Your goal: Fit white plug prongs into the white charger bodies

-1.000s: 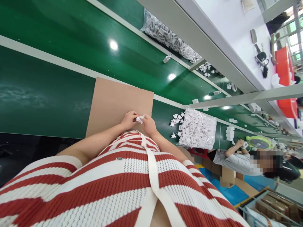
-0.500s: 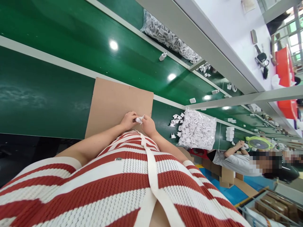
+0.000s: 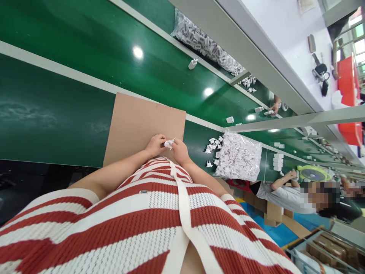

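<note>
Small white piece [image 3: 169,144] pinched between our left hand [image 3: 155,145] and right hand [image 3: 180,150], cardboard [image 3: 145,118] beneath them. Likely light, stiff, slightly slick; we judge its sides best to hold.

- nothing legible anywhere in this shot tbh, no words, brands or numbers
- small white plastic part [image 3: 169,144] being held: way too tiny to read any marking on it
- striped knit top [image 3: 165,211]: little tag [image 3: 144,191] on the front, just a dark blur, can't tell what's on it
- white charger block [image 3: 230,120] on the green conveyor belt [image 3: 171,76]: dark mark on its face, can't tell if it's print or a port
</note>
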`<state>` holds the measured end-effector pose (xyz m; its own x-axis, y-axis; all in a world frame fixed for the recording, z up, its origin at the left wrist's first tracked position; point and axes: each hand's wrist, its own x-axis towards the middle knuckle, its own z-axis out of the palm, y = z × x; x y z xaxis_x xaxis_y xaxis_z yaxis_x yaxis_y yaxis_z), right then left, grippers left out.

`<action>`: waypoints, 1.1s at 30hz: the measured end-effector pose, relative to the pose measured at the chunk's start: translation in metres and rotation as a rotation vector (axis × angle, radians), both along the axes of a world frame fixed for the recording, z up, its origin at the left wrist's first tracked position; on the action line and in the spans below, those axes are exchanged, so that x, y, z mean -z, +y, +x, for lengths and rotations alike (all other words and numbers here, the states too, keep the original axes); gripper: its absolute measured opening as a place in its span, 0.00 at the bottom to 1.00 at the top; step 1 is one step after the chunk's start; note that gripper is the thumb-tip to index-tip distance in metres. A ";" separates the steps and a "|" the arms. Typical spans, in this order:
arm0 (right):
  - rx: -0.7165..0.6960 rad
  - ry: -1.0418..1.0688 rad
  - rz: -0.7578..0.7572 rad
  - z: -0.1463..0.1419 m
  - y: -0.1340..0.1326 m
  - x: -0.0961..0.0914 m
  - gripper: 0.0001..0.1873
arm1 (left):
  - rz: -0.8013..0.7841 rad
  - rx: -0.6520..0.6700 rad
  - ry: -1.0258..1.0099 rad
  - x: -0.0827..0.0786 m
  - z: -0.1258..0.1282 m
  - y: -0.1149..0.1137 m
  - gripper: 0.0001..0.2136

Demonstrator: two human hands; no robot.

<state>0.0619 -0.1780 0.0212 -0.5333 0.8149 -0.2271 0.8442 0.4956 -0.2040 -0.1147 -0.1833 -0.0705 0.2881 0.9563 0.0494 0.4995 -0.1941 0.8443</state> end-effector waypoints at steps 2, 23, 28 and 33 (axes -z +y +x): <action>0.002 -0.009 -0.015 -0.001 0.001 -0.001 0.12 | 0.000 0.002 0.001 0.000 0.000 0.000 0.11; 0.058 -0.168 -0.091 -0.019 0.007 -0.007 0.13 | -0.039 0.005 -0.029 0.006 0.001 -0.001 0.09; 0.076 -0.110 -0.100 -0.018 0.005 -0.010 0.11 | -0.063 -0.004 0.015 -0.008 -0.002 -0.007 0.08; 0.120 0.201 -0.085 -0.002 -0.020 0.020 0.15 | -0.077 -0.024 0.103 -0.024 -0.009 -0.021 0.06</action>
<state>0.0597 -0.1977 0.0012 -0.4752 0.8575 -0.1971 0.8343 0.3680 -0.4105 -0.1236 -0.2041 -0.0467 0.2649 0.9628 -0.0536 0.5881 -0.1172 0.8003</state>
